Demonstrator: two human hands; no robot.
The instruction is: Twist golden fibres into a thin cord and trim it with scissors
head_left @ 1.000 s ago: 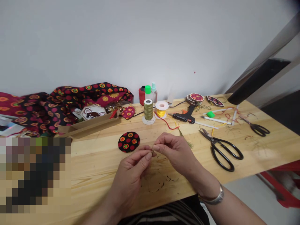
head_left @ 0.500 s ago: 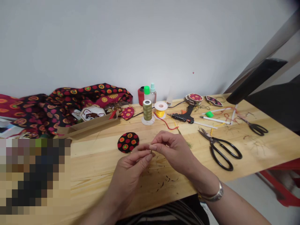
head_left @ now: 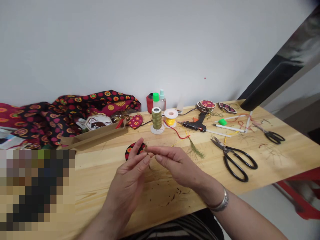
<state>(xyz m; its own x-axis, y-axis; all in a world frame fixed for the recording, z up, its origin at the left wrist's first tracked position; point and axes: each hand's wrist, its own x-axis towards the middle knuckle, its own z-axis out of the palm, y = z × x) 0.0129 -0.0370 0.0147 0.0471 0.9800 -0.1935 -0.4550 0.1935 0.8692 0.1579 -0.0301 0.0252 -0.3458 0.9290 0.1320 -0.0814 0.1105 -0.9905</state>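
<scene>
My left hand [head_left: 133,175] pinches a small piece of olive-green thread [head_left: 146,147] between thumb and fingertips, with one finger raised. My right hand [head_left: 176,165] meets it there, index finger stretched to the thread and thumb just below, also closed about it. A loose strand hangs beneath the fingertips. Behind my left fingers lies a round patch of black fabric with red and yellow flowers [head_left: 129,150], partly hidden. A green thread tassel [head_left: 196,149] with a red cord rests beyond my right hand.
Large black-handled scissors [head_left: 230,156] lie to the right, smaller scissors [head_left: 272,136] beyond. An olive thread cone [head_left: 157,119], a yellow cord spool [head_left: 171,120] and a glue gun [head_left: 196,125] stand or lie behind. A cardboard tray [head_left: 100,136] and patterned cloth [head_left: 67,110] are at left.
Both hands have shifted left with the thread, now partly over the round patch. A left finger has lifted, my right index has straightened, and the green tassel shows more fully.
</scene>
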